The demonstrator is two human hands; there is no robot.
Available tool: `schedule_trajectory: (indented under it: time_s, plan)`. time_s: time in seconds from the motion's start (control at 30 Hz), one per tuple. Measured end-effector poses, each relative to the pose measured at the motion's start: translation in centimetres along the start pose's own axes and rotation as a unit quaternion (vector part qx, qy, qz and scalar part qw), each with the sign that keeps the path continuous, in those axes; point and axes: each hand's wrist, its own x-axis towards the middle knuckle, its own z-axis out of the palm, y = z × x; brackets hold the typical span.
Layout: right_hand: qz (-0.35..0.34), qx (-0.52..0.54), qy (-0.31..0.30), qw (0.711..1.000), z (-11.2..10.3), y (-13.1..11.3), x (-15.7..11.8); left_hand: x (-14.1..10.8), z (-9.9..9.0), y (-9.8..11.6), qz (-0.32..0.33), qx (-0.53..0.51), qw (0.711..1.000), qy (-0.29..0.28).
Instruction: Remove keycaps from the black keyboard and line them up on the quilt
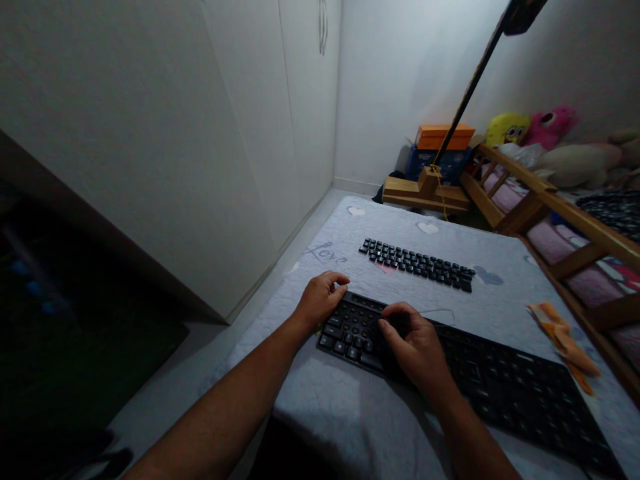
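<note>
A black keyboard (pixel 520 380) lies across the light patterned cloth. At its left end some keycaps are off, and round sockets show there. My left hand (pixel 323 298) is at the far left corner of this keyboard, its fingers curled against the edge. Over the left part, my right hand (pixel 417 343) is bent with thumb and index fingertips close together. Whatever may be between those fingertips is too small to make out. Beyond the keyboard, loose black keycaps (pixel 417 262) are laid out in rows. A thin wire (pixel 440 311) shows just past my right hand.
An orange cloth (pixel 565 340) lies right of the keyboard. A wooden rail (pixel 565 207) runs along the right side, with plush toys (pixel 550 127) behind. A pole on a wooden base (pixel 425 190) stands at the far end, near an orange box (pixel 445 137). A pale cabinet (pixel 225 133) rises on the left.
</note>
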Motion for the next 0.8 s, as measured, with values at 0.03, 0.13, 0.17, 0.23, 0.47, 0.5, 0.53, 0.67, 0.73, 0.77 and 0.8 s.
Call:
schedule_trajectory:
  time_s: [0.03, 0.13, 0.17, 0.23, 0.47, 0.5, 0.53, 0.67, 0.73, 0.77, 0.8]
  plan:
    - [0.010, 0.007, -0.012, 1.000, 0.1, -0.3, -0.1, 0.0, 0.0, -0.1, 0.005, 0.002, 1.000, 0.001]
    - [0.038, 0.017, -0.058, 0.997, 0.6, -1.1, -0.2, 0.0, 0.0, -0.5, 0.002, 0.005, 1.000, 0.004]
    - [0.043, 0.017, -0.072, 0.996, 0.8, -1.3, -0.1, 0.0, 0.0, -0.6, -0.003, 0.005, 1.000, 0.007]
    - [0.046, 0.016, -0.098, 0.994, 1.2, -1.7, 0.3, 0.1, 0.0, -0.9, -0.013, 0.006, 1.000, 0.013]
    - [-0.004, -0.001, -0.114, 0.993, 2.7, -2.4, 1.8, 0.2, -0.2, -0.9, -0.016, 0.022, 1.000, 0.014]
    - [-0.007, -0.001, -0.110, 0.994, 2.9, -2.3, 1.8, 0.2, -0.2, -0.9, -0.012, 0.025, 1.000, 0.012]
    - [-0.009, -0.003, -0.103, 0.995, 3.1, -2.3, 1.7, 0.2, -0.2, -0.9, -0.009, 0.028, 1.000, 0.010]
    - [-0.033, -0.033, -0.065, 0.997, 3.5, -2.3, 1.3, 0.2, -0.2, -0.9, -0.006, 0.037, 0.999, 0.005]
    - [-0.048, -0.043, -0.059, 0.996, 3.6, -2.3, 1.2, 0.2, -0.3, -0.9, -0.007, 0.042, 0.999, 0.000]
    - [-0.052, -0.045, -0.063, 0.996, 3.5, -2.4, 1.2, 0.2, -0.3, -0.9, -0.007, 0.044, 0.999, -0.003]
    - [-0.053, -0.046, -0.070, 0.995, 3.5, -2.4, 1.2, 0.3, -0.3, -0.9, -0.006, 0.047, 0.999, -0.005]
